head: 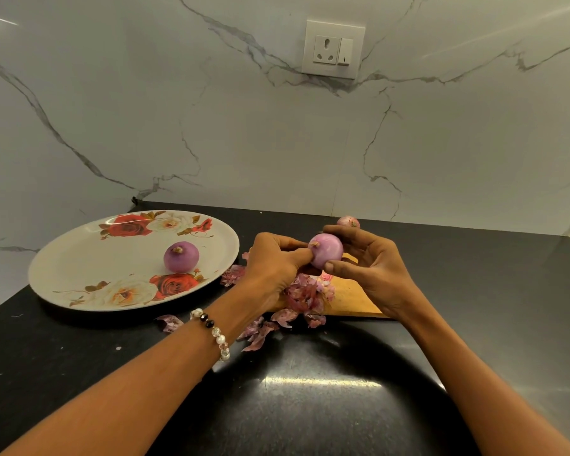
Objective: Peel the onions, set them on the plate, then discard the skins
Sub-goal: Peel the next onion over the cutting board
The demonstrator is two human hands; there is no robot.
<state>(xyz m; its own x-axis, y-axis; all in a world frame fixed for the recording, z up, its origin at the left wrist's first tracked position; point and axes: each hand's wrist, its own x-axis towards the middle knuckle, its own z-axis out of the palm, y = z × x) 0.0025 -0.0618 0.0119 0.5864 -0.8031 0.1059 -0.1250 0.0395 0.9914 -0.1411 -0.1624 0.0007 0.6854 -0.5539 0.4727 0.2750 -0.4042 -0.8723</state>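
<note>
A pink-purple onion (pixel 327 253) is held above a wooden board (pixel 349 299). My right hand (pixel 372 268) cups it from the right, thumb underneath and fingers over the top. My left hand (pixel 273 268) pinches at the onion's left end with its fingertips. One peeled purple onion (pixel 181 256) sits on the white floral plate (pixel 79 268) to the left. Behind my right fingers, another onion (pixel 348 221) lies on the counter, partly hidden. Loose purple skins (pixel 305 294) are piled on the board and scattered in front of it.
The black counter (pixel 310 390) runs to a marble wall with a socket (pixel 333 49). More skin scraps (pixel 170 322) lie on the counter between the plate and my left wrist, which wears a bead bracelet (pixel 213 330).
</note>
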